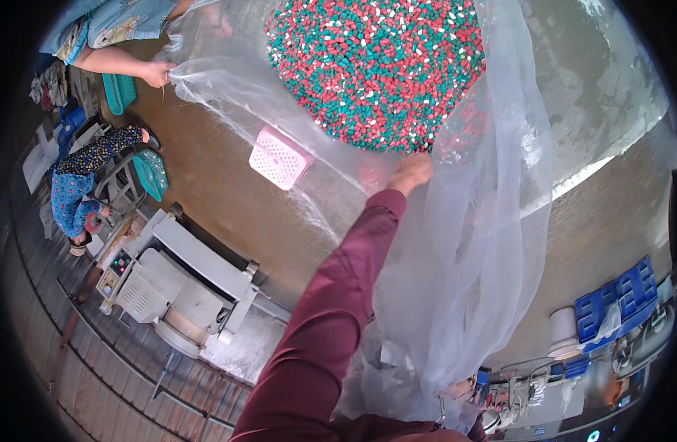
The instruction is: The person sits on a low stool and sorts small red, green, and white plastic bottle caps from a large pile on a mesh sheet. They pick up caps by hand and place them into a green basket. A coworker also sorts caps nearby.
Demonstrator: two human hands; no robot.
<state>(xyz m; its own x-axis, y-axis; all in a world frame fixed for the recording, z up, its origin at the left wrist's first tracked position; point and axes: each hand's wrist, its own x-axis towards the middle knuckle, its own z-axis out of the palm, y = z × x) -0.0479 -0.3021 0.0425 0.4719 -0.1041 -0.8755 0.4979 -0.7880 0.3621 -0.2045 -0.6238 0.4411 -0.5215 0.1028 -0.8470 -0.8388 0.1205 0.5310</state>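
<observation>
A big heap of red, green and white plastic pellets (pixel 375 66) lies on a clear plastic sheet (pixel 486 243) spread over the brown floor. My left hand (pixel 410 173), on a maroon-sleeved arm, grips the sheet's edge right at the near side of the heap. The sheet drapes down from there and bunches near my body. A small patch of skin (pixel 458 387) under the bunched plastic may be my right hand; its fingers are hidden. Another person's hand (pixel 158 74) at the upper left holds the sheet's far corner.
A pink perforated basket (pixel 279 156) lies on the floor under the sheet's edge. Green baskets (pixel 119 92) stand at the left, near a crouching person in blue patterned clothes (pixel 77 191). A grey machine (pixel 176 283) stands lower left; blue crates (pixel 618 298) and a white bucket (pixel 563 331) lower right.
</observation>
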